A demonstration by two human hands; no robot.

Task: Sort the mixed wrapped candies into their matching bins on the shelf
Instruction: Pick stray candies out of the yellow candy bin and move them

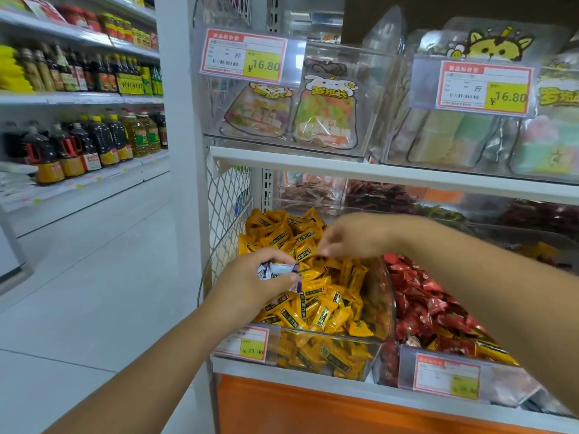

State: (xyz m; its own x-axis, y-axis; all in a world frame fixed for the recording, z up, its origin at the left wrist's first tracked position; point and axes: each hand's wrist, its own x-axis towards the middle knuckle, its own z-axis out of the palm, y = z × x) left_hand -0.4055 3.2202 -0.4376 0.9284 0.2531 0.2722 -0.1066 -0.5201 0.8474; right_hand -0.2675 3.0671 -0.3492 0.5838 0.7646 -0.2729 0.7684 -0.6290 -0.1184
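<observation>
A clear bin (380, 296) on the lower shelf is heaped with yellow wrapped candies (326, 296). To its right a second clear bin (407, 358) holds red wrapped candies (423, 305) with a few yellow ones mixed in near its front. My left hand (253, 283) hovers over the yellow bin's left side, closed on a bunch of purple-and-white wrapped candies (275, 269). My right hand (354, 236) reaches into the back of the yellow heap, fingertips pinched down among the wrappers; what they hold is hidden.
Price tags (242, 344) hang on the bin fronts. The shelf above (376, 172) carries clear bins of bagged sweets with 16.80 tags (244, 56). A mesh panel (227, 195) closes the shelf's left side. An aisle floor and shelves of bottles (78, 145) lie to the left.
</observation>
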